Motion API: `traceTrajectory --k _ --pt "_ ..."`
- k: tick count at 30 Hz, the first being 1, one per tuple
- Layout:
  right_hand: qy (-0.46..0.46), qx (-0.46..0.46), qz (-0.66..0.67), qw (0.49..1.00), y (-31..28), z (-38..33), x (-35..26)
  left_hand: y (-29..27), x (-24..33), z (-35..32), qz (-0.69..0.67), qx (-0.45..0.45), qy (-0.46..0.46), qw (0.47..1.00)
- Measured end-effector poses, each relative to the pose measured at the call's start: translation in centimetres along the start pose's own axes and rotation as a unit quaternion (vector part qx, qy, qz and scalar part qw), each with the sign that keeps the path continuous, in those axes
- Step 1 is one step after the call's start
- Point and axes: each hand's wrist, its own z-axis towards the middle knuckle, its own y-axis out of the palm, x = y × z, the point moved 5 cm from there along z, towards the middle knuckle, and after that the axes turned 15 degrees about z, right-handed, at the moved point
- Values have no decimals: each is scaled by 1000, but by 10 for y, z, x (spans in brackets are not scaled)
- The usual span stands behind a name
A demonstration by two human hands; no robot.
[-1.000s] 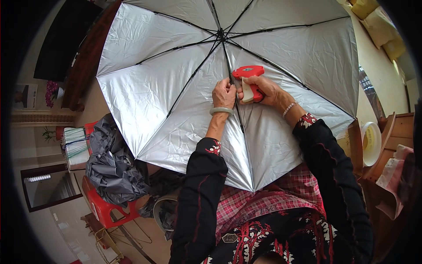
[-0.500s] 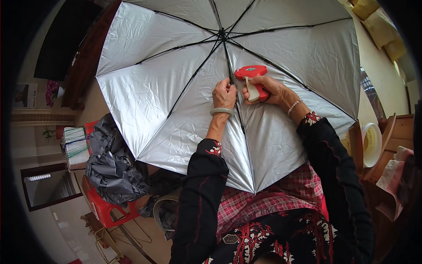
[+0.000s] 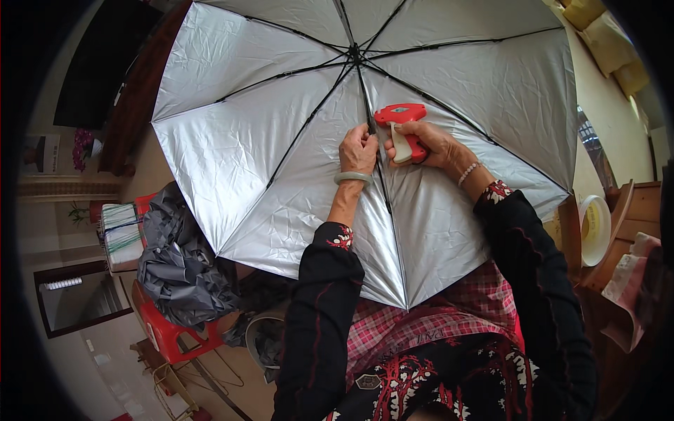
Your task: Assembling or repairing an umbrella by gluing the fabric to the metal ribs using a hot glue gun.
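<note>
An open umbrella (image 3: 232, 165), silver on its inner side with black ribs, spreads out before me and over my lap. My left hand (image 3: 359, 149), a pale bangle at its wrist, is closed on a dark rib below the hub (image 3: 356, 55). Just right of it, my right hand (image 3: 434, 144) grips a red and white tagging gun (image 3: 401, 114). Its fingers wrap round the handle and pale trigger. The gun's front end points left, close to the rib and my left fingertips; whether it touches them I cannot tell.
At left, dark crumpled fabric (image 3: 184, 263) is heaped on a red plastic stool (image 3: 172, 333), beside a white bundle (image 3: 121, 235). A bin (image 3: 261, 344) stands near my left forearm. On the right are a white tub (image 3: 595, 230) and wooden furniture (image 3: 642, 210).
My fingers on the tagging gun's trigger have shifted slightly. The umbrella and my left hand stay almost where they were.
</note>
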Motion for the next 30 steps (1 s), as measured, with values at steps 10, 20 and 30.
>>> traceTrajectory --k 10,20,30 --pt "4 62 -95 994 4 4 -6 0 8 0 53 4 44 998" --pt "-33 63 -122 990 12 -7 -5 1 9 1 91 21 53 994" --pt "-157 120 -127 972 -9 -50 -62 -48 -13 39 349 -17 151 925"
